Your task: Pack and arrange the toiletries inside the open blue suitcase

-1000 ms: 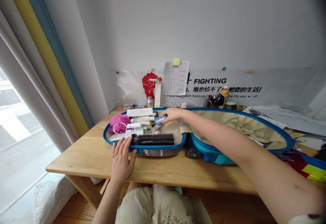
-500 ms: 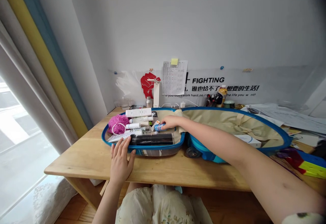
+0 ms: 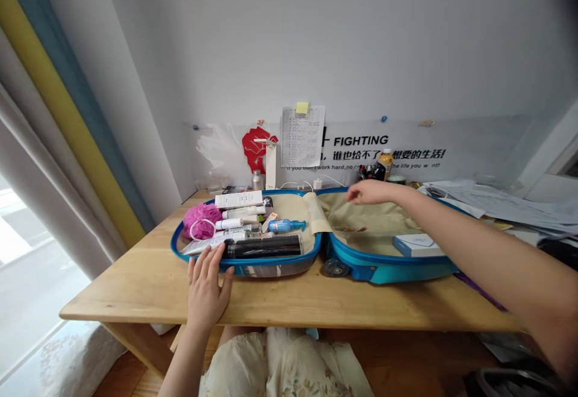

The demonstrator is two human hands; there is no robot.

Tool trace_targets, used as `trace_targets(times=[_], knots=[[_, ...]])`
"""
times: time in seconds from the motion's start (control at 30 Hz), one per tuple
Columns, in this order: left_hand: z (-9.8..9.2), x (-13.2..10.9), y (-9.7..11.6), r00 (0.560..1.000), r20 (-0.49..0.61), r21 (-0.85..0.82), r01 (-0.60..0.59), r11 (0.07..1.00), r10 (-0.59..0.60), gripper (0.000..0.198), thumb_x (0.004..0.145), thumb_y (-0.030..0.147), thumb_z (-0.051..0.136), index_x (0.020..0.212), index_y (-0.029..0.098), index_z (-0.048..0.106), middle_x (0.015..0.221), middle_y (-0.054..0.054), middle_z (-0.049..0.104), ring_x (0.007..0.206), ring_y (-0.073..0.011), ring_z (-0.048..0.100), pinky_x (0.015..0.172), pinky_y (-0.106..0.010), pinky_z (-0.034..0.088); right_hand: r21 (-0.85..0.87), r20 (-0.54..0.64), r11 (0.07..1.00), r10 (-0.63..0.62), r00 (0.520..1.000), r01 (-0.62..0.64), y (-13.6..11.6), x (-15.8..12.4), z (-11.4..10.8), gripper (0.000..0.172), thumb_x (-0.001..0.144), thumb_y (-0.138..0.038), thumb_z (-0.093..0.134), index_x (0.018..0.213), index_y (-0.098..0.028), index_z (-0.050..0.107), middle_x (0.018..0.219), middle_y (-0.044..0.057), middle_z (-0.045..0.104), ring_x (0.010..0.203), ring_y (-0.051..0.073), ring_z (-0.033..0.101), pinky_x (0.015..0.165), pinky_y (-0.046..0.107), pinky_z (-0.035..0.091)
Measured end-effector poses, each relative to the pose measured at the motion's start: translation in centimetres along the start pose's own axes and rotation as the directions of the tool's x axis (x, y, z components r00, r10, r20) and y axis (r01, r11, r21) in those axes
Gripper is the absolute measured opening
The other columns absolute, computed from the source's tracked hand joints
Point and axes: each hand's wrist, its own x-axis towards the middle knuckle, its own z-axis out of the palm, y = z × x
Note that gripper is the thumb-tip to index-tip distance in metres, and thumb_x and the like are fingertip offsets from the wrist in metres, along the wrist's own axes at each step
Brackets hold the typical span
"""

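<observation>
A small suitcase (image 3: pixel 253 259) with blue rims lies unfolded on the wooden table. Fingers spread, my left hand (image 3: pixel 210 285) rests on the near rim of its left half, touching the end of a black cylinder (image 3: pixel 266 246). Behind that cylinder lies a blue pump bottle (image 3: pixel 282 225) on its side. Several white tubes (image 3: pixel 230 223), a white box (image 3: pixel 238 199) and a pink bath puff (image 3: pixel 201 219) fill the rest of that half. Above the right half, my right hand (image 3: pixel 372 192) holds nothing, its fingers loosely bent and apart.
A white and blue box (image 3: pixel 416 244) lies in the right half of the suitcase. Papers (image 3: pixel 492 204) are piled at the right. Along the wall stand a metal bottle (image 3: pixel 257 180), a white lamp (image 3: pixel 270 165) and a yellow-labelled bottle (image 3: pixel 385 164).
My right hand has let go of the blue pump bottle and moved right, over the other half. The bottle now lies beside the black cylinder. My left hand stays on the rim.
</observation>
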Motion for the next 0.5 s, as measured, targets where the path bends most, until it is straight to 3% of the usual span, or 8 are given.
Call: trace_targets(times=[0.1, 0.2, 0.33, 0.5], knots=[[0.0, 0.0, 0.0, 1.0, -0.003, -0.005, 0.003, 1.0, -0.003, 0.054, 0.096, 0.033, 0.044, 0.149, 0.023, 0.037, 0.135, -0.012, 0.06, 0.135, -0.029, 0.044, 0.118, -0.051, 0.021, -0.035, 0.148, 0.996, 0.089, 0.985, -0.085, 4.2, -3.2, 2.2, 0.026, 0.055, -0.018, 0.077, 0.081, -0.021, 0.075, 0.093, 0.008, 0.074, 0.079, 0.019, 0.068, 0.072, 0.031, 0.051], [0.1, 0.0, -0.1, 1.0, 0.002, -0.003, 0.003, 1.0, -0.003, 0.055, 0.096, 0.033, 0.044, 0.15, 0.023, 0.036, 0.134, -0.012, 0.06, 0.135, -0.0291, 0.044, 0.118, -0.051, 0.021, -0.083, 0.221, 0.982, 0.185, 0.958, -0.17, 7.4, -5.5, 5.0, 0.033, 0.044, -0.012, 0.079, 0.075, -0.019, 0.074, 0.088, 0.01, 0.072, 0.072, 0.021, 0.067, 0.066, 0.035, 0.051], [0.1, 0.0, -0.1, 1.0, 0.0, 0.007, 0.007, 1.0, -0.007, 0.055, 0.096, 0.033, 0.044, 0.15, 0.024, 0.035, 0.134, -0.012, 0.06, 0.134, -0.0287, 0.045, 0.118, -0.051, 0.021, -0.041, 0.199, 0.961, 0.278, 0.94, -0.275, 11.3, -6.2, 8.1, 0.031, 0.047, -0.019, 0.08, 0.078, -0.021, 0.072, 0.091, 0.01, 0.068, 0.08, 0.027, 0.068, 0.071, 0.042, 0.05], [0.0, 0.1, -0.1, 1.0, -0.013, 0.015, -0.01, 1.0, 0.01, 0.053, 0.097, 0.032, 0.044, 0.149, 0.023, 0.037, 0.132, -0.012, 0.061, 0.133, -0.0288, 0.046, 0.118, -0.051, 0.022, -0.043, 0.15, 0.968, 0.25, 0.957, -0.246, 14.6, -5.8, 10.6, 0.04, 0.049, -0.037, 0.08, 0.085, -0.024, 0.068, 0.098, 0.014, 0.064, 0.094, 0.035, 0.065, 0.083, 0.054, 0.049]])
